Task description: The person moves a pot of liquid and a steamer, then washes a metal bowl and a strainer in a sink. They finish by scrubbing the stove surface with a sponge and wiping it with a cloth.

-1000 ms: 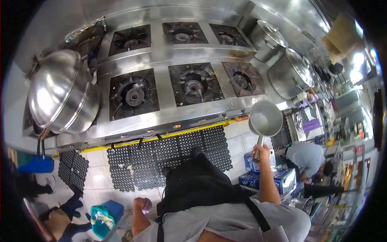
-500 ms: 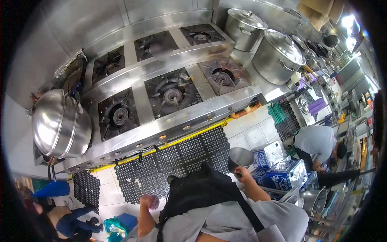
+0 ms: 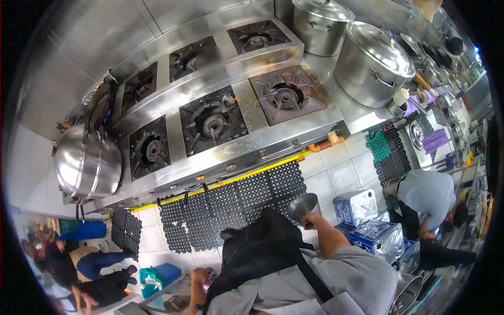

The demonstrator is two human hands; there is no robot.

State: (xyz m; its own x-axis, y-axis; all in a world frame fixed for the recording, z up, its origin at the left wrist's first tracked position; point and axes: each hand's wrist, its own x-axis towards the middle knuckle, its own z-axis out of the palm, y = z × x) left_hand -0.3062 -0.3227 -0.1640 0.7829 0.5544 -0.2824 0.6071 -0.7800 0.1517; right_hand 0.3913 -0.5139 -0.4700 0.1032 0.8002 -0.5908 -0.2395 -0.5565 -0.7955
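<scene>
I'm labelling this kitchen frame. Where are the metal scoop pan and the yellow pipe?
metal scoop pan (image 3: 303, 206), head view, on its bowl.
yellow pipe (image 3: 247, 177), head view, mid-length along the stove front.

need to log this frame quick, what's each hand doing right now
Left hand: closed into a fist; whether it holds anything cannot be told.
Right hand: closed on the handle of a metal ladle pot, held low by the hip.

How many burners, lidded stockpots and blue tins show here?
Burners: 6, front row, back row
Lidded stockpots: 2
Blue tins: 2
Total: 10
</scene>
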